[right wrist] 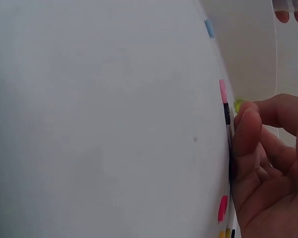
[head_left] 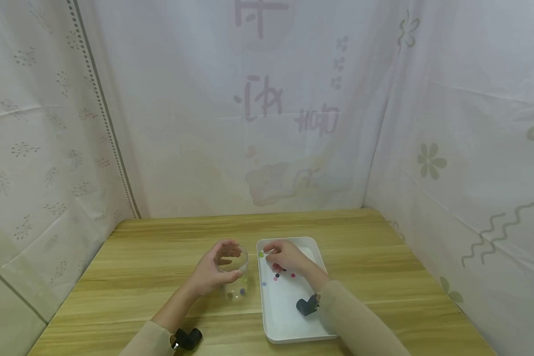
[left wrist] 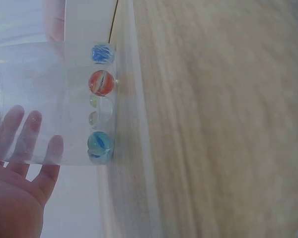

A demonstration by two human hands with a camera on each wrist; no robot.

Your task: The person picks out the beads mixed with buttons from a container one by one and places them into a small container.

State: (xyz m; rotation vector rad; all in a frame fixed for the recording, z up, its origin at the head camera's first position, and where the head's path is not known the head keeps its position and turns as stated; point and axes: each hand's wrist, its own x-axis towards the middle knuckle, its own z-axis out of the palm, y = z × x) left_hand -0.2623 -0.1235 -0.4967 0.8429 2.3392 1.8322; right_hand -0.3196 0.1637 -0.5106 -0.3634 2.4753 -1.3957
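My left hand [head_left: 209, 273] grips a clear jar [left wrist: 44, 84] near its top, thumb in front and fingers round the back. The jar stands upright on the table. At its bottom lie several glass marbles: a blue one [left wrist: 103, 53], an orange-red one [left wrist: 101, 83], a teal one [left wrist: 99, 145] and smaller pale ones. My right hand [head_left: 288, 257] is over the far left part of a white tray [head_left: 278, 316], fingers bent and pointing left. A yellow-green marble [head_left: 261, 254] sits right at its fingertips by the tray wall.
Small flat coloured discs lie in the tray: a pale blue one [head_left: 264, 284], a red-pink one [head_left: 293, 275], a dark one [head_left: 277, 275] and others partly under the right hand. The wooden table [head_left: 160, 247] is bounded by patterned curtains [head_left: 196, 148] at the back and sides.
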